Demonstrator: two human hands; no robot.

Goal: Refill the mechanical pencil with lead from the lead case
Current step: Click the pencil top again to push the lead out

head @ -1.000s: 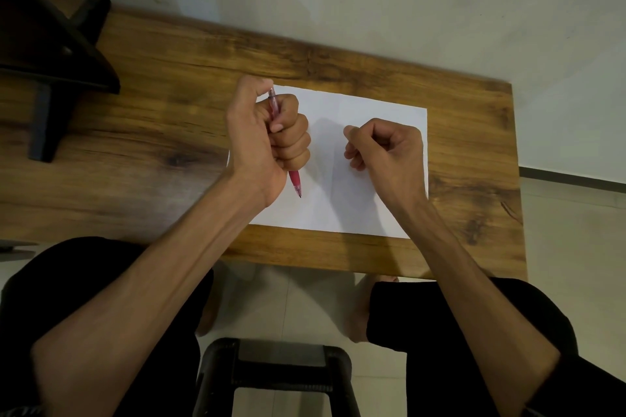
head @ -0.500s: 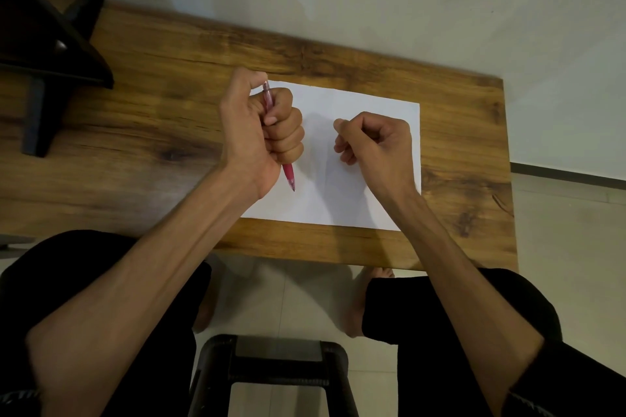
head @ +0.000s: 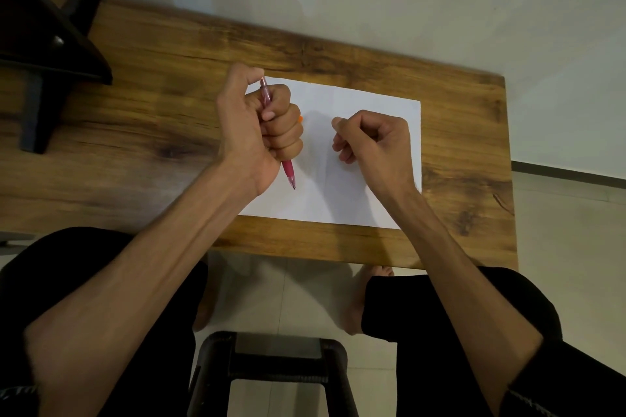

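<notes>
pencil (head: pixel 289 173): pink-red mechanical pencil, translucent pink at the upper barrel, darker red near the tip
pose: near upright, tilted slightly — dark pointed tip down and toward the viewer, top end near the thumb
state: gripped in the fist of the left hand (head: pixel 261 132), mid-barrel hidden by the fingers
place: above the white paper (head: pixel 355 196) on the bench
lead case: cannot tell — only a small orange speck (head: pixel 300 118) shows behind the left knuckles

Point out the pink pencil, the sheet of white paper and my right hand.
pink pencil (head: pixel 289 170): head view, lower barrel below the fist.
white paper (head: pixel 338 200): head view, bare near part.
right hand (head: pixel 376 140): head view, back of the hand.
</notes>
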